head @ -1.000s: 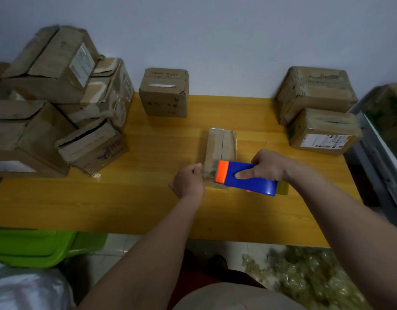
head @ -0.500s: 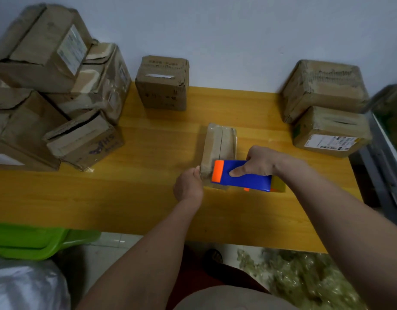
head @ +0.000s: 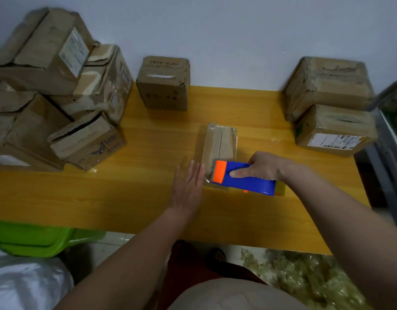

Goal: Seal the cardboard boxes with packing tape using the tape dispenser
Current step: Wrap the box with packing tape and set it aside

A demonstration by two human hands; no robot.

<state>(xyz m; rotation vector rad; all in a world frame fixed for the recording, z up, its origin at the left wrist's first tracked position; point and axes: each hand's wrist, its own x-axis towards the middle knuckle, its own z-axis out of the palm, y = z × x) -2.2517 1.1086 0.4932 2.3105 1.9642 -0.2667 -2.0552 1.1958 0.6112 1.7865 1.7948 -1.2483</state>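
A small flat cardboard box (head: pixel 220 144) lies in the middle of the yellow wooden table (head: pixel 130 198), its top seam running away from me under clear tape. My right hand (head: pixel 266 166) grips a blue tape dispenser (head: pixel 244 177) with an orange front, held over the box's near end, index finger laid along its side. My left hand (head: pixel 187 186) has straight fingers and lies flat against the box's left near side.
Several worn cardboard boxes are piled at the left (head: pixel 58 90). One box (head: pixel 164 82) stands at the back centre and two are stacked at the right (head: pixel 329 106). A green bin (head: pixel 34 239) sits below the table's left edge; a metal rack (head: pixel 388 153) stands at the right.
My left hand has opened from a curled pose to flat fingers beside the box. The dispenser stays at the box's near end. My head has shifted slightly.
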